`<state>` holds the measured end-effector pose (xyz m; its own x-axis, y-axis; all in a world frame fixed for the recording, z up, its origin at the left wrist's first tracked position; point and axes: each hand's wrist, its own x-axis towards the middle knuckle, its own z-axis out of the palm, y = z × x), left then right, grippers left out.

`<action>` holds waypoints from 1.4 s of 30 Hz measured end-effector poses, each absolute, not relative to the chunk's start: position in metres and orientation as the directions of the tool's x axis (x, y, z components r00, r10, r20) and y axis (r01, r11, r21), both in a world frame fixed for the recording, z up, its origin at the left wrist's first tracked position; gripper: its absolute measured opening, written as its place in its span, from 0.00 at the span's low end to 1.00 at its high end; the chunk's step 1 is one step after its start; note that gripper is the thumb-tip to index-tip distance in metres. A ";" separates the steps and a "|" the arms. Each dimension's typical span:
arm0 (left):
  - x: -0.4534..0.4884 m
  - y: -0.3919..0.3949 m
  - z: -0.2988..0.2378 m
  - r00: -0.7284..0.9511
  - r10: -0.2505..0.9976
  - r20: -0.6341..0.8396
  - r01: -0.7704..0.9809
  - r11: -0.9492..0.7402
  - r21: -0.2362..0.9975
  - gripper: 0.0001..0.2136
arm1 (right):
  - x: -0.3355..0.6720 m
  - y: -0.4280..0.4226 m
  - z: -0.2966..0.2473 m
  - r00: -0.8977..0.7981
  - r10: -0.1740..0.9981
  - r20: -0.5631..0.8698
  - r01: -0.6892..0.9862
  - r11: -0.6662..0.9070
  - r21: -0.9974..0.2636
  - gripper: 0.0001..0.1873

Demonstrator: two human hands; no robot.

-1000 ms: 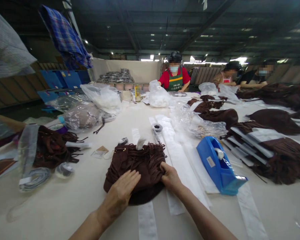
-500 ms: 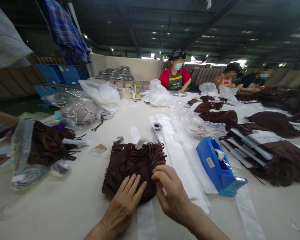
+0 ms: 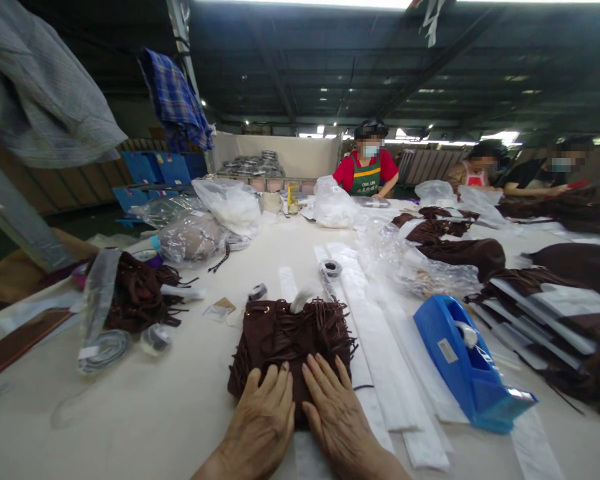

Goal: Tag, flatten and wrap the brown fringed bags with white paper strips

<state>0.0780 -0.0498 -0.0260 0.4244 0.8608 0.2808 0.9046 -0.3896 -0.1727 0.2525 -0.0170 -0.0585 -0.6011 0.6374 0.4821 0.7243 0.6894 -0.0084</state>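
A dark brown fringed bag (image 3: 295,333) lies on the table in front of me, with gold eyelets near its upper left edge and white stuffing showing at its top. My left hand (image 3: 264,410) rests flat on the bag's lower left part, fingers stretched out. On the lower right part lies my right hand (image 3: 335,403), palm down with its fingers extended and slightly apart. Neither hand grips anything. A thin strand sticks out at the bag's right side. Beneath and beside the bag run white strips (image 3: 375,347) of thin material.
A blue tape dispenser (image 3: 460,360) stands to the right, beside stacked brown fringed pieces (image 3: 555,327). At left are another fringed bag (image 3: 135,293), a coiled strap (image 3: 105,350) and a brown phone-like slab (image 3: 23,340). Across the table a co-worker (image 3: 367,167) stands near plastic bags (image 3: 333,203).
My right hand has gone from a pinch at the bag's right edge to lying flat on its front. My left hand stays on the bag. The camera view has shifted.
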 end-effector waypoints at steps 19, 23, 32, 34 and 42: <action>0.018 0.005 -0.003 -0.347 0.937 0.031 0.937 0.348 -0.036 0.19 | 0.246 -0.016 -0.068 -0.500 0.605 0.620 0.736 0.674 -0.064 0.26; 0.013 -0.003 0.022 -0.337 0.932 0.133 0.936 0.347 -0.062 0.19 | 0.246 -0.016 -0.069 -0.494 0.591 0.638 0.729 0.682 -0.067 0.26; 0.096 0.035 -0.001 0.113 0.991 0.078 0.992 -0.107 -0.071 0.22 | 0.245 -0.009 -0.080 -0.491 0.533 0.689 0.725 0.688 -0.015 0.25; 0.095 0.045 -0.005 0.076 0.993 0.093 0.995 -0.070 -0.073 0.23 | 0.245 -0.008 -0.081 -0.494 0.529 0.690 0.724 0.690 -0.011 0.25; 0.042 0.051 -0.001 -0.391 0.913 0.118 0.919 0.394 -0.005 0.23 | 0.245 -0.008 -0.078 -0.481 0.523 0.704 0.727 0.686 -0.012 0.25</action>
<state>0.0416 0.0509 -0.0009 -0.3911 0.9128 0.1176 0.9189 0.3944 -0.0054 0.2450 -0.0080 -0.0776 -0.4813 0.5226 0.7037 0.7272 0.6863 -0.0123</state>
